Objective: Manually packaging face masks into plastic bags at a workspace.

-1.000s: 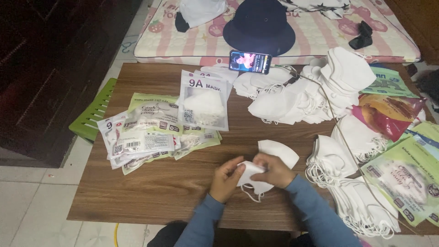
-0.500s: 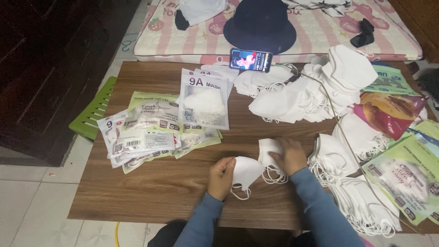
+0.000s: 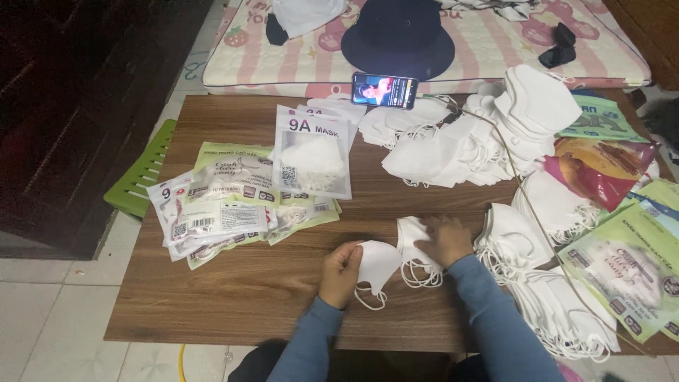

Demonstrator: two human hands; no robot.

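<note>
From the head camera I look straight down on the brown wooden worktop (image 3: 233, 297). My left hand (image 3: 339, 272) sits near the front edge, its grip pinching one white folded mask (image 3: 378, 263) by its left side, thumb and fingers closed on the fabric so the ear loops hang free toward me. My right hand (image 3: 445, 239) lies just beside it, palm down, fingers spread and pressing flat on a small stack of masks (image 3: 411, 237); it clamps nothing, and seems only to steady the stack against the wood. The held mask touches that stack at its right side.

To the right edge a long heap of loose white masks (image 3: 544, 297) runs front to back, close to the right hand, likely for easy reach. A larger pile (image 3: 488, 134) fills the back right. Sealed mask packets (image 3: 233, 205) are fanned out toward the left edge, well apart from the loose ones, with a clear packet (image 3: 312, 152) lying over them. Empty green pouches (image 3: 622, 269) sit at the right corner. A phone (image 3: 384, 90) leans at the back edge, screen facing me. Beyond it, a dark hat (image 3: 397, 32) rests on a striped mattress (image 3: 495, 49).
</note>
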